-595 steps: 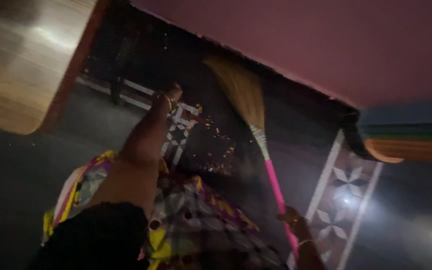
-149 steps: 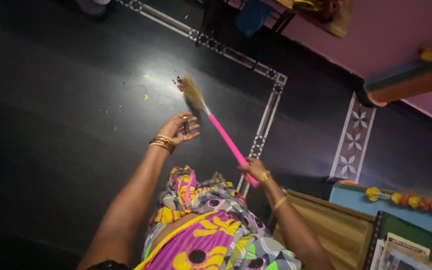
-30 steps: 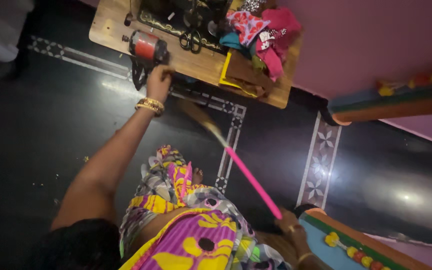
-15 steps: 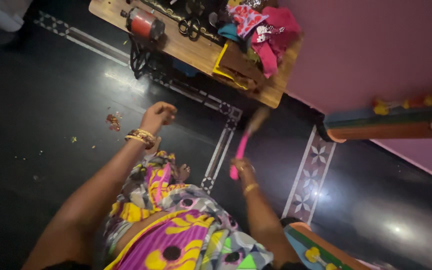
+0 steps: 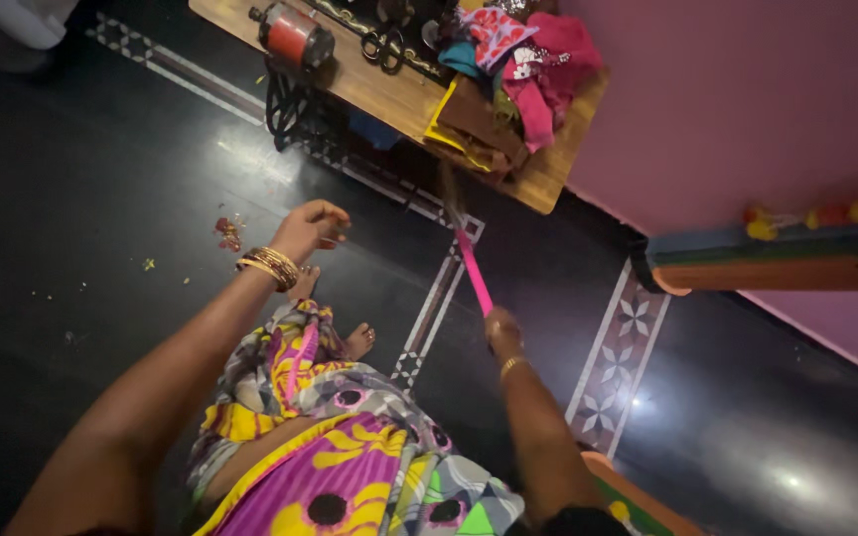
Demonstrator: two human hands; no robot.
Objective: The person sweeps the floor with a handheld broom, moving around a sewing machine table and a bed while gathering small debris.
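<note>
My right hand point(image 5: 501, 333) grips the pink handle of a broom point(image 5: 472, 271). Its straw head reaches under the wooden table point(image 5: 548, 174) near the pink wall. My left hand point(image 5: 312, 226) hangs loosely curled in the air above the dark floor, holding nothing, with gold bangles on its wrist. A small pile of red and yellow scraps point(image 5: 227, 232) lies on the floor just left of that hand. My bare foot point(image 5: 359, 340) shows below a bright patterned dress.
The wooden table carries a red sewing motor point(image 5: 293, 35), scissors and a heap of coloured cloth point(image 5: 525, 62). A white patterned tile border point(image 5: 616, 363) crosses the black floor. A painted ledge point(image 5: 777, 260) juts from the pink wall at right.
Over the last second my left hand came off the table edge and drew back over the floor. The broom head swung in under the table. The view shifted slightly.
</note>
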